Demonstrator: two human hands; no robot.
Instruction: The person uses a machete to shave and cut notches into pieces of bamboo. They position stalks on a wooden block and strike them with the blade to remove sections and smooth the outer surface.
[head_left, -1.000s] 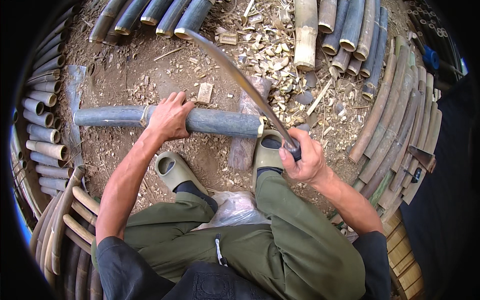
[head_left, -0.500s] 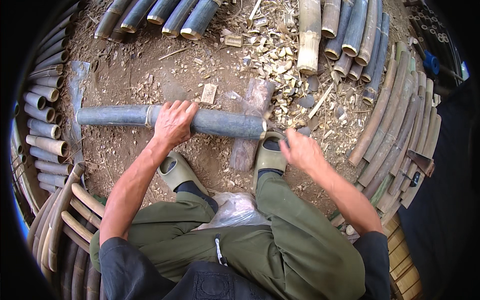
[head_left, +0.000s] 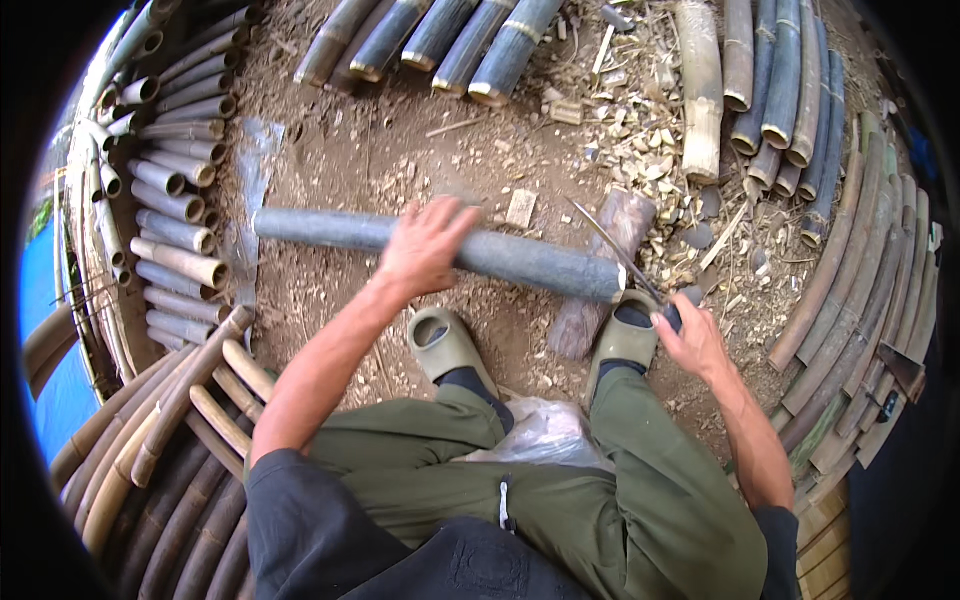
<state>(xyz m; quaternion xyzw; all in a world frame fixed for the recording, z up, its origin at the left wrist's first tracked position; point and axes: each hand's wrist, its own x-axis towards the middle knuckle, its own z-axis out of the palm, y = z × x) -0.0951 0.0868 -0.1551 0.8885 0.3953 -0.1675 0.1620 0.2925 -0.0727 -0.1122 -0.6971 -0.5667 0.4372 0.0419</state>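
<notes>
A dark, bluish-grey bamboo length [head_left: 545,262] lies crosswise in front of me, its right end on a short wooden block [head_left: 578,325]. Across its middle rests my left hand [head_left: 428,248], blurred, with the fingers stretched out rather than wrapped round. My right hand [head_left: 695,340] is closed on the dark handle of a knife. The long, thin blade of the knife [head_left: 612,243] slants up and left past the bamboo's pale cut end, close beside it. Whether the blade touches the bamboo, I cannot tell.
My sandalled feet flank the block's near side. Wood chips [head_left: 640,135] litter the soil beyond it. Bamboo lengths lie at the far side [head_left: 515,50], upper right [head_left: 790,80] and right [head_left: 850,290]. Stacked bamboo tubes [head_left: 185,235] line the left, with curved poles [head_left: 185,410] nearer me.
The view has shifted left. My left hand has loosened its grip and slid left along the bamboo. The knife has swung up, its blade now showing beside the bamboo's right end.
</notes>
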